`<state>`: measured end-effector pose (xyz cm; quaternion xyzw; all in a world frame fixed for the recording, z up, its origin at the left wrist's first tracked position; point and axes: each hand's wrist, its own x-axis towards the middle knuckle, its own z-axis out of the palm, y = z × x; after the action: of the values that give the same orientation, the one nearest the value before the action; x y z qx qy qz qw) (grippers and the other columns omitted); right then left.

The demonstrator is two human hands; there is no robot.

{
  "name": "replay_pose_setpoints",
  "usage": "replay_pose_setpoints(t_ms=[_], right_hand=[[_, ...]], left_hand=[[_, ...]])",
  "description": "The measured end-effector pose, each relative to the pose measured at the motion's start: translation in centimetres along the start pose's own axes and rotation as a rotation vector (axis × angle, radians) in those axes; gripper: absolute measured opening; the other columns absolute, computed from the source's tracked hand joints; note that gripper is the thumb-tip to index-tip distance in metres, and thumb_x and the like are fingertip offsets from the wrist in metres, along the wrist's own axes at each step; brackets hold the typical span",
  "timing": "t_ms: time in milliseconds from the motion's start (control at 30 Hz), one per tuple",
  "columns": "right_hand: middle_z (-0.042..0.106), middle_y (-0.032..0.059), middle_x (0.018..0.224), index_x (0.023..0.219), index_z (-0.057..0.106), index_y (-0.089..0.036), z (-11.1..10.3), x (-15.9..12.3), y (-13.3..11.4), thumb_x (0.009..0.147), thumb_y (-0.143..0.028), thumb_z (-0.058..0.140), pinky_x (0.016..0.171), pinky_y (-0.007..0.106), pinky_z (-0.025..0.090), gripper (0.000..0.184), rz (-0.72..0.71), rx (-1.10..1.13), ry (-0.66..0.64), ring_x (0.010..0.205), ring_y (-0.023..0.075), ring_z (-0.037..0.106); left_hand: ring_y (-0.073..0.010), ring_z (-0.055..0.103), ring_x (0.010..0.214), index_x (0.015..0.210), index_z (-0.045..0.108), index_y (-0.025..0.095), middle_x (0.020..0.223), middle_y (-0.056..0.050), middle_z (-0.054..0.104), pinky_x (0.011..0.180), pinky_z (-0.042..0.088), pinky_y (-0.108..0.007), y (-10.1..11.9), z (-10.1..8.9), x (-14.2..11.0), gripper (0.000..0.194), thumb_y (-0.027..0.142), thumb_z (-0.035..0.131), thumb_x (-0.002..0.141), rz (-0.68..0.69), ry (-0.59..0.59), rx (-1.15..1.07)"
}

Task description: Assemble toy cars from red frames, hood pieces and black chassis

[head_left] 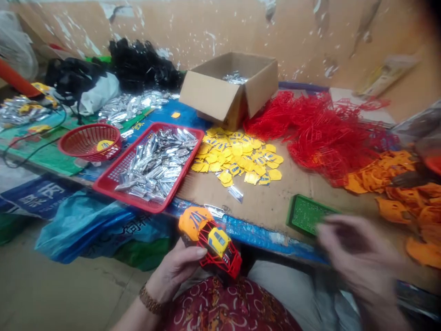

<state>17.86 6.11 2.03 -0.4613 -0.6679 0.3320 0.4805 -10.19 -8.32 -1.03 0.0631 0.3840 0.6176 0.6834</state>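
My left hand (184, 262) is closed around a toy car (212, 239), held over my lap at the table's front edge. The car has an orange panel marked with numbers, a red cage frame and a yellow panel on top. My right hand (358, 257) is smeared by motion beside a small green tray (306, 214) with tiny pieces in it. Whether its fingers hold anything cannot be seen. Behind the car lie a pile of yellow panels (237, 154) and a loose silver piece (214, 210).
A red basket (98, 185) of silver parts overhangs the front edge, near a round red basket (89, 154). An open cardboard box (213, 99) stands behind. Red frames (330, 133) and orange panels (392, 207) cover the right side. Black parts (141, 64) sit at back left.
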Motion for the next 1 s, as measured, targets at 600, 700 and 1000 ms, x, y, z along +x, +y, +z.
replay_pose_setpoints(t_ms=[600, 700, 1000], right_hand=[[0.065, 0.0095, 0.091, 0.091, 0.062, -0.02, 13.1, 3.1, 2.7, 0.087, -0.028, 0.052, 0.083, 0.038, 0.042, 0.013, -0.31, -0.671, -0.492, 0.093, 0.0263, 0.057], [0.066, 0.0095, 0.096, 0.098, 0.064, -0.02, 12.8, 2.9, 2.7, 0.09, -0.029, 0.051, 0.086, 0.039, 0.043, 0.017, -0.327, -0.646, -0.514, 0.098, 0.0267, 0.057], [0.068, 0.0105, 0.099, 0.105, 0.063, -0.018, 12.1, 3.6, 3.6, 0.083, -0.026, 0.058, 0.087, 0.041, 0.05, 0.024, -0.334, -0.519, -0.523, 0.095, 0.0258, 0.061]], left_hand=[[-0.0255, 0.074, 0.089, 0.137, 0.056, 0.022, 0.102, -0.006, 0.079, 0.084, 0.06, -0.034, -0.9, 0.3, 0.0, 0.076, 0.01, 0.081, 0.066, 0.114, 0.103, -0.092], [-0.027, 0.074, 0.093, 0.137, 0.056, 0.021, 0.104, -0.007, 0.078, 0.087, 0.059, -0.035, -1.0, 0.5, 0.3, 0.076, 0.011, 0.081, 0.066, 0.126, 0.106, -0.092], [-0.0252, 0.073, 0.096, 0.139, 0.054, 0.022, 0.112, -0.008, 0.076, 0.092, 0.058, -0.035, -0.9, 1.0, 0.2, 0.078, 0.011, 0.081, 0.067, 0.156, 0.136, -0.107]])
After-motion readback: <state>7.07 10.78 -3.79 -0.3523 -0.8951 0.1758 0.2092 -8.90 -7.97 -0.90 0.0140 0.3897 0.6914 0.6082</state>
